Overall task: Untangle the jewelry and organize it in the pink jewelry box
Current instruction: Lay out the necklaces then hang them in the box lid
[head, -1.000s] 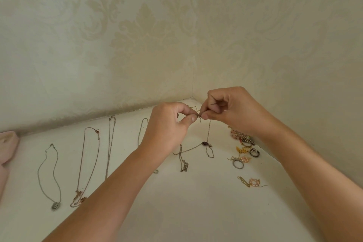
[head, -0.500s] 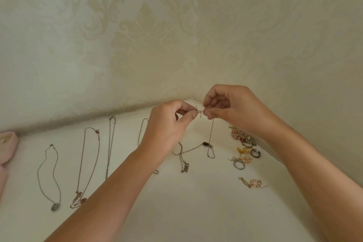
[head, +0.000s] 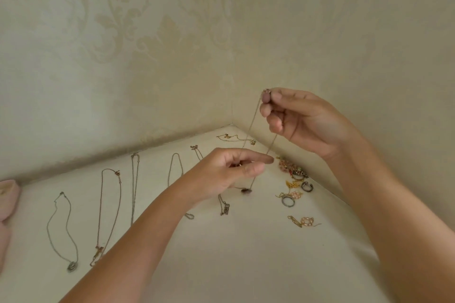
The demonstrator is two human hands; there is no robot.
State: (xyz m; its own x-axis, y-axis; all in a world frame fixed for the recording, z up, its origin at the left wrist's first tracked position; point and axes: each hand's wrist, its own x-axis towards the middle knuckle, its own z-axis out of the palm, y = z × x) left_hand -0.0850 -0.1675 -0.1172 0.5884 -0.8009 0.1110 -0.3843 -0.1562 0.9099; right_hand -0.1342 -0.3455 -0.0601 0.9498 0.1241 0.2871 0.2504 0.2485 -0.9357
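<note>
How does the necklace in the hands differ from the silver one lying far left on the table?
The held necklace hangs stretched from the right hand's pinch down to the left hand's fingers. The silver necklace lies flat on the table in an open loop, with no hand on it. The held necklace's pendant is small and dark, while the silver necklace's is pale grey and ring-like. Both are thin chains with one pendant.

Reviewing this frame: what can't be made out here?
Head view:
pink jewelry box: cut off by the left edge, inside unseen.
chain held by right hand: clasp too small.
left hand: pinching the chain or not, unclear.
necklace: lower part behind the left wrist.
</note>
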